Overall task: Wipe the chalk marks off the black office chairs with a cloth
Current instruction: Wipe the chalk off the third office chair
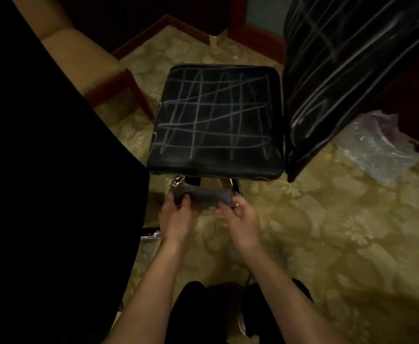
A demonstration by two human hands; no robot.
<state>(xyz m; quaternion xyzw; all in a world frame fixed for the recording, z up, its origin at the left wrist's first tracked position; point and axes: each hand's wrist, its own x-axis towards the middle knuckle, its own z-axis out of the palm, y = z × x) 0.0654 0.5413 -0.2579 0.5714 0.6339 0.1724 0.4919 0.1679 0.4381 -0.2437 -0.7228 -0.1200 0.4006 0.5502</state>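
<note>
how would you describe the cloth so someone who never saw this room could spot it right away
Start at the black chair seat covered in chalk lines in the middle of the view. Just below its near edge, the left hand and right hand hold a small grey cloth stretched between them. It is the only soft grey thing in the hands, off the seat.

Glossy black leather seat [216,117], soft grey cloth [203,196], patterned carpet [327,232].
</note>
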